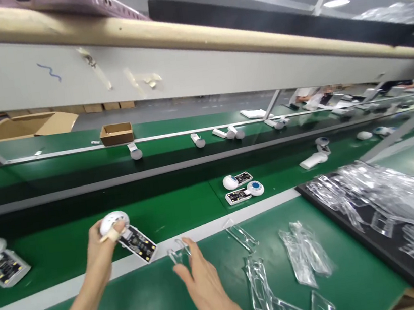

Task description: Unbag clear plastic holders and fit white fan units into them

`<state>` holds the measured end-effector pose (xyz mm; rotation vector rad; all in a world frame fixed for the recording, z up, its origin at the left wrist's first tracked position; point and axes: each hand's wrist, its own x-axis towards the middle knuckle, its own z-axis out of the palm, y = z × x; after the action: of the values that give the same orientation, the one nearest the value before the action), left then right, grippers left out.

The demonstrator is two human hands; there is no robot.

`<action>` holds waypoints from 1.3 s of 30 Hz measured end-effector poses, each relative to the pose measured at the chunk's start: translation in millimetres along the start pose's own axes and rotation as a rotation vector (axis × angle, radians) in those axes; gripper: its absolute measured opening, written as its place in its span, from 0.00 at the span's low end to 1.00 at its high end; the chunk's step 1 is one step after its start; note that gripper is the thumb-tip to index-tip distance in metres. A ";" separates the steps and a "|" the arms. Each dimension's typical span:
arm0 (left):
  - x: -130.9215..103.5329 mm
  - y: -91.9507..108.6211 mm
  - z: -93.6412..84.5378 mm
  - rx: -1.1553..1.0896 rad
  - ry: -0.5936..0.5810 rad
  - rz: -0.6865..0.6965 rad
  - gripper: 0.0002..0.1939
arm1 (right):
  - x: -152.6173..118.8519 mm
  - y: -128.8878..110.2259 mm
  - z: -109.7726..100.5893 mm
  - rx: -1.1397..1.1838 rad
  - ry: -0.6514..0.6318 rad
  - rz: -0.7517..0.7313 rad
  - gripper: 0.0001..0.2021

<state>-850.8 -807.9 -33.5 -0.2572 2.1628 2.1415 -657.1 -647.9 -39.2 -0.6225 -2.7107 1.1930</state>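
My left hand (106,242) grips the round white head of a device whose flat part, a black circuit board in a white frame (139,242), points down and right over the belt's pale edge strip. To its right, my right hand (199,273) holds a small clear plastic piece (179,250) between thumb and index finger. The two items are apart. More clear plastic frames (260,285) lie on the green table right of my right hand. Another opened device (6,265) rests on the green belt at the far left.
A black tray (357,226) heaped with clear plastic parts stands at the right, beside bagged pieces (306,254). Two opened devices (238,195) lie on the belt (183,204). A small cardboard box (116,134) stands behind, under a wood-edged shelf (182,79).
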 end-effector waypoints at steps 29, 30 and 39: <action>-197.5 -4.9 44.7 -0.426 -0.423 -0.563 0.23 | -92.8 -22.3 -24.0 -0.274 0.018 0.018 0.36; -200.2 -5.5 47.3 -0.416 -0.419 -0.522 0.25 | -93.7 -17.9 -29.9 -0.243 -0.004 0.007 0.35; -245.1 -4.4 117.3 -0.201 -0.206 -0.127 0.31 | -53.0 47.7 -70.1 0.554 0.308 0.259 0.23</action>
<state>-615.9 -676.7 4.4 -0.1729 1.7760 2.2061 -575.0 -593.2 -22.8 -0.9828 -1.9642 1.6535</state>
